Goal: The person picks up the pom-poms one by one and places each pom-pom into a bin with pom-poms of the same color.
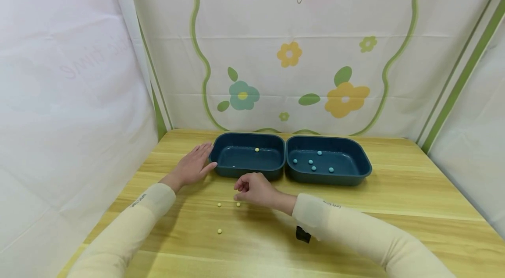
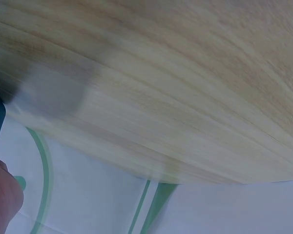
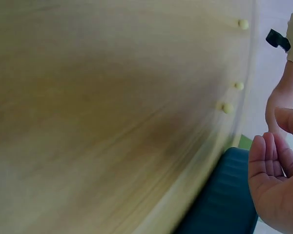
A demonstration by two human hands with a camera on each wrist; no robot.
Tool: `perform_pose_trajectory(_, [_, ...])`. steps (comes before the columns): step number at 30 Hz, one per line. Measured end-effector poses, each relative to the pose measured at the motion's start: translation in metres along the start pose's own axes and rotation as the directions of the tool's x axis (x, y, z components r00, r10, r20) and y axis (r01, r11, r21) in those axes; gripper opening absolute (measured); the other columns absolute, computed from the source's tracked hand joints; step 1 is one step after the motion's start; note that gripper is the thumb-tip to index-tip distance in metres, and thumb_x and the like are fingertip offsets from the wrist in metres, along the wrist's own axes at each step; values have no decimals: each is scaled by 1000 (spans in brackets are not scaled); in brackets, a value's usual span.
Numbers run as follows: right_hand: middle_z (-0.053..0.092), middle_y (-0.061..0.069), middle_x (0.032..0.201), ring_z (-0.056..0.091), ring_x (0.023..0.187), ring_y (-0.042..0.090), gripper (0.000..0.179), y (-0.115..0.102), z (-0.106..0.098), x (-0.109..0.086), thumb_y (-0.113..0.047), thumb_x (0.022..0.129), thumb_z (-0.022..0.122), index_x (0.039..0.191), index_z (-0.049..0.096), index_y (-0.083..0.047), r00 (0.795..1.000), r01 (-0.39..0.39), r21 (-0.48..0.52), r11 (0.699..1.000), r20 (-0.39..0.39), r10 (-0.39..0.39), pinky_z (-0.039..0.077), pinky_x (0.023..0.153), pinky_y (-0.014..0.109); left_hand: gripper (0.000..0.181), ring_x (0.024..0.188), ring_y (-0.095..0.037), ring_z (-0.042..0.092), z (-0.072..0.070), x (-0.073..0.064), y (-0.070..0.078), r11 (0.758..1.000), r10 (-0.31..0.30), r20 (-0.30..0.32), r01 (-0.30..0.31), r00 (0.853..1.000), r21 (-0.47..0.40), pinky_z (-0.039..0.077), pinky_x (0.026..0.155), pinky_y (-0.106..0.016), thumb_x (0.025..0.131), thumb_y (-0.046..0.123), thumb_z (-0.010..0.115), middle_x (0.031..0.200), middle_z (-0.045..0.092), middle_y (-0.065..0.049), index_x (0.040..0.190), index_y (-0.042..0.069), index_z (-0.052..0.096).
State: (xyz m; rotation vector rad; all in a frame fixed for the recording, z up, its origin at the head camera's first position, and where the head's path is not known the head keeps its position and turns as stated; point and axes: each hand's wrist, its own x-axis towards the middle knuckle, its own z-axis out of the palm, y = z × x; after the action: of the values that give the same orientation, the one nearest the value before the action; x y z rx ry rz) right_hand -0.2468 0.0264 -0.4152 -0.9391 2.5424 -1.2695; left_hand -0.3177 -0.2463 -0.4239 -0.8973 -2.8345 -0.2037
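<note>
My left hand (image 1: 194,165) rests against the left end of the left dark teal bin (image 1: 246,171), fingers straight along its rim. In the left wrist view only part of that hand (image 2: 5,195) shows. Just in front of the same bin, my right hand (image 1: 256,189) hovers over the table with fingers loosely bent. The right wrist view shows a gap between its thumb and fingers (image 3: 273,161), with nothing held there. Three small yellow balls lie on the table: one (image 1: 238,204) just below the right fingertips, one (image 1: 219,204) to its left, one (image 1: 219,231) nearer the front.
A yellow ball (image 1: 257,149) lies inside the left bin, with another pale one (image 1: 233,167) mostly hidden by its front wall. Touching that bin on the right is a second teal bin (image 1: 327,178) with several blue balls (image 1: 331,169). Fabric with flowers (image 1: 289,54) hangs behind the wooden table (image 1: 414,208).
</note>
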Motion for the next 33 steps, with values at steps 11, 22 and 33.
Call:
perform_pose_trajectory(11, [63,-7,75,55,68,6,13,3,12,-4,-9,80,80,89,72,-5,998,-23,-22,1000,57,24,50,66,20,69,144,-34,19,0,0,1,1000,-5,3,5,1000,-1,10,117,-45,104,42,39,154,26,-25,149,-9,25])
perform_pose_trajectory(22, [61,-8,70,54,64,5,15,5,20,-3,-9,77,83,84,71,-5,995,-48,-75,996,86,54,49,63,20,69,145,-33,18,-2,-1,3,1000,-6,9,6,1000,-5,10,117,-45,104,42,40,155,25,-24,149,-9,25])
perform_pose_trajectory(33, [59,-9,69,53,65,4,14,8,23,1,-8,76,83,80,70,-9,993,-46,-121,992,106,59,47,64,19,72,144,-35,20,3,-2,-1,1000,1,-19,-2,1000,-15,12,117,-47,104,47,34,154,25,-24,149,-9,26])
